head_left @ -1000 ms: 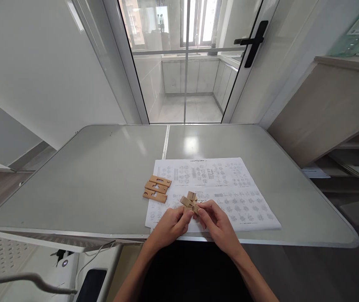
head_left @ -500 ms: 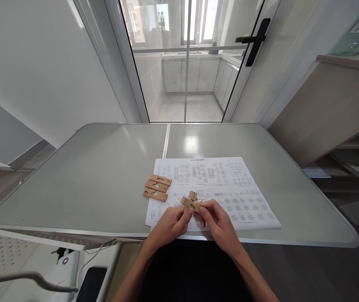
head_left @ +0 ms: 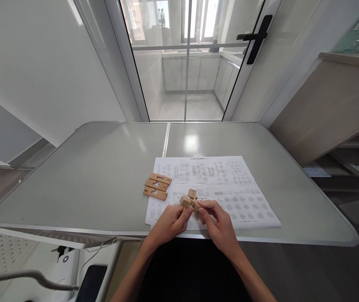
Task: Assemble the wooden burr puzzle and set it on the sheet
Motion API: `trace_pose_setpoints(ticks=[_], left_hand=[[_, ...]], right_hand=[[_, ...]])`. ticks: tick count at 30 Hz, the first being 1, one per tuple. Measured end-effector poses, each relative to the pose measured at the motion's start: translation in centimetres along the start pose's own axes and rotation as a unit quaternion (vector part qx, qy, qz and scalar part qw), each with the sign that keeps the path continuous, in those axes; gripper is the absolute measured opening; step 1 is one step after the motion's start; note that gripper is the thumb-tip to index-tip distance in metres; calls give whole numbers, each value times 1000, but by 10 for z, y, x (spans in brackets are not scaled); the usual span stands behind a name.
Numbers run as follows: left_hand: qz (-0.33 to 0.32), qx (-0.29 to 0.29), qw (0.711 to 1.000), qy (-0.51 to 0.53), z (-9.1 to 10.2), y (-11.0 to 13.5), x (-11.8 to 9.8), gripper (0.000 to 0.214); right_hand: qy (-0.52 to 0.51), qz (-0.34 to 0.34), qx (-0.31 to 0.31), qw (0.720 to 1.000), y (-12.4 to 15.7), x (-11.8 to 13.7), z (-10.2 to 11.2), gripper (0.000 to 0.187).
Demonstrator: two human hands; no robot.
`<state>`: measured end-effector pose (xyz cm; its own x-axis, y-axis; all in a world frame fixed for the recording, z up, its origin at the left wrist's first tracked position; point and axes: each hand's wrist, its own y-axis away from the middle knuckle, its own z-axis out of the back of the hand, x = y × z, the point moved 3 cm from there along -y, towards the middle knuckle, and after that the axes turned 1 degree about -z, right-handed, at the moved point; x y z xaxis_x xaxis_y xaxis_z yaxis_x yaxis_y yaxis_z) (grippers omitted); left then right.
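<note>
A wooden interlocking puzzle (head_left: pixel 191 200), made of crossed light blocks, is pinched between my two hands over the near edge of a printed sheet (head_left: pixel 245 201). My left hand (head_left: pixel 173 220) grips it from the left, thumb and fingers closed. From the right, my right hand (head_left: pixel 216 218) holds it with thumb and forefinger. Fingertips cover its lower parts. Left of my hands, three flat wooden pieces (head_left: pixel 155 193) with cut-out slots and marks lie in a stack-like row, partly over the sheet's left edge.
The grey folding table (head_left: pixel 88 180) has a seam down its middle. At lower left, a white cart (head_left: pixel 19 268) carries a dark phone (head_left: pixel 91 282), a white device (head_left: pixel 68 268) and a cable. Beyond the table stands a glass door (head_left: pixel 186 84); a wooden shelf (head_left: pixel 318 113) is on the right.
The puzzle has been turned slightly, so its left block now shows its end more. My right fingers have shifted a little on it. The flat pieces stay put.
</note>
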<state>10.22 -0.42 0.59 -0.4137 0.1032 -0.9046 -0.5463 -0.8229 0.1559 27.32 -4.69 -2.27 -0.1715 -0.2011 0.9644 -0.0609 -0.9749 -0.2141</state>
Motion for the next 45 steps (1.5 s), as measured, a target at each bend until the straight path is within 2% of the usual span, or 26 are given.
trace_pose_setpoints(ticks=[4, 15, 23, 33, 45], left_hand=[[-3, -2, 1000, 0, 0, 1, 1, 56], [4, 4, 1000, 0, -1, 1, 2, 60], [4, -4, 1000, 13, -1, 1, 1, 60], [4, 8, 999, 52, 1, 1, 6, 60], [19, 23, 996, 81, 4, 1, 4, 64]], right_hand=[[9, 12, -19, 1000, 0, 1, 1, 21], [72, 99, -13, 992, 1, 8, -2, 13], [113, 151, 8, 982, 1, 16, -8, 20], [151, 228, -45, 961, 6, 17, -9, 33], [126, 225, -56, 965, 8, 17, -10, 36]])
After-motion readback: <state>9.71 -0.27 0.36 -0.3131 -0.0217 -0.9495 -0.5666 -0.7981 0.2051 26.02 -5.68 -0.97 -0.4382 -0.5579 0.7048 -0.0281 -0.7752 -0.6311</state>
